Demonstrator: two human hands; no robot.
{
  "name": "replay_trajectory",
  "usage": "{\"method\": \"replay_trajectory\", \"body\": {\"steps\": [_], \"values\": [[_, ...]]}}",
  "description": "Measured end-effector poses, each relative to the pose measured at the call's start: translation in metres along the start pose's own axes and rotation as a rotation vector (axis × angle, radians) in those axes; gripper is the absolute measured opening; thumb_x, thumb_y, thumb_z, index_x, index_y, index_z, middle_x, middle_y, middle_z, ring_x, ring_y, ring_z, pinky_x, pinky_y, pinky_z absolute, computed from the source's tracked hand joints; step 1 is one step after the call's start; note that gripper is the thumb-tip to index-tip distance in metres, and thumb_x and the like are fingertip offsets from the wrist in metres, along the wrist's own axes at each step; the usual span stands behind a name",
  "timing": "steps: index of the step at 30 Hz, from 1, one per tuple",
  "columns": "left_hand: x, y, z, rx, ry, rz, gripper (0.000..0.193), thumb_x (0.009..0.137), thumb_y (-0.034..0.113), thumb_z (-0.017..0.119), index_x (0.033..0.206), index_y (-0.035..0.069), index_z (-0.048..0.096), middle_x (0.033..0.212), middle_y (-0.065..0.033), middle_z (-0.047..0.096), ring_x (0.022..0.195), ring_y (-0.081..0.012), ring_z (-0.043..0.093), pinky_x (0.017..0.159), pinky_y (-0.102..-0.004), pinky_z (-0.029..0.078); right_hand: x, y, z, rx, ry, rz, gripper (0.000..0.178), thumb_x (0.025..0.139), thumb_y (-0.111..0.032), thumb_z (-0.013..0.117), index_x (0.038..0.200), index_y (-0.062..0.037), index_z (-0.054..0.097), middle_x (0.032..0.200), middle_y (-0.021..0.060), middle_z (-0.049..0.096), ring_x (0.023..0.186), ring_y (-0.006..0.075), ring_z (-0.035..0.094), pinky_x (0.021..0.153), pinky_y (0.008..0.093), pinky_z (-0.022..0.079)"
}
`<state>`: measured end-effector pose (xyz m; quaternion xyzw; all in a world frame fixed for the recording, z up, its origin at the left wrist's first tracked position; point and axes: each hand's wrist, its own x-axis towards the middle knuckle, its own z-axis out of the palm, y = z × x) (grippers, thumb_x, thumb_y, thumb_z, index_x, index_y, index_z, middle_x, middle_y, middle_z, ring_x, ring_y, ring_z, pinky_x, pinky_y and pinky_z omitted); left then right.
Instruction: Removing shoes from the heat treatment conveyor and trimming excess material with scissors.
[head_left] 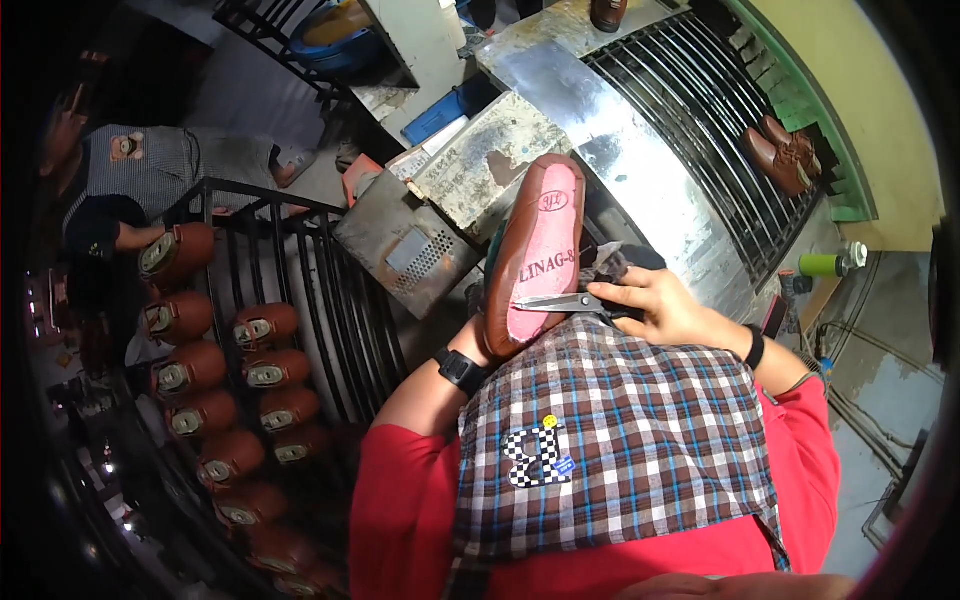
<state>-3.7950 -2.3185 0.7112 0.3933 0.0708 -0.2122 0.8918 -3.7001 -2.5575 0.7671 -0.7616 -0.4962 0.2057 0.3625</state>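
A brown leather shoe upper (500, 285) stands tilted in front of me, its pink insole (548, 235) facing up with dark printing on it. My left hand (470, 338) supports it from behind on the left; the shoe hides most of its fingers. In my right hand (665, 305) is a pair of scissors (562, 303), fingers wrapped around the handles. The blades lie across the pink insole near its lower end, and whether they cut anything I cannot tell. A dark crumpled cloth (622, 262) shows just beyond my right fingers.
Left of me, a black rack (330, 300) carries several brown shoe uppers (190, 368). Another person in a striped apron (190, 165) stands beyond it. Ahead are a perforated metal box (425, 255) and a metal worktable (640, 150). Brown shoes (780, 160) rest on a barred rack (700, 110).
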Motion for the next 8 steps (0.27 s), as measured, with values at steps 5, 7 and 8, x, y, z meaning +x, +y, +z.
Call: {"method": "replay_trajectory", "body": {"steps": [5, 7, 8], "values": [[-0.001, 0.015, -0.001, -0.302, 0.190, -0.093, 0.037, 0.104, 0.026, 0.038, 0.132, 0.003, 0.046, 0.128, -0.0102, 0.054, 0.112, -0.0198, 0.056, 0.098, -0.0318, 0.048, -0.010, 0.027, 0.033, 0.415, 0.094, 0.039, 0.059, 0.069, 0.001, 0.064, 0.128, -0.0044, 0.059, 0.079, 0.0081, 0.054, 0.068, 0.0204, 0.056, 0.063, 0.0307, 0.046], [0.016, 0.006, -0.028, -0.786, -0.182, 0.008, 0.043, 0.102, 0.034, 0.043, 0.131, 0.003, 0.046, 0.129, -0.0101, 0.054, 0.113, -0.0211, 0.056, 0.098, -0.0329, 0.048, -0.006, 0.028, 0.046, 0.471, 0.129, 0.001, 0.057, 0.080, -0.006, 0.062, 0.136, -0.0068, 0.052, 0.079, 0.0048, 0.053, 0.068, 0.0141, 0.051, 0.062, 0.0276, 0.043], [0.018, -0.002, -0.040, -0.778, -0.189, 0.022, 0.043, 0.102, 0.034, 0.043, 0.131, 0.003, 0.046, 0.129, -0.0101, 0.054, 0.113, -0.0211, 0.056, 0.098, -0.0329, 0.048, -0.012, 0.023, 0.057, 0.905, 0.296, 0.145, 0.052, 0.085, -0.016, 0.061, 0.136, -0.0082, 0.051, 0.079, 0.0035, 0.053, 0.066, 0.0130, 0.049, 0.060, 0.0267, 0.041]]}}
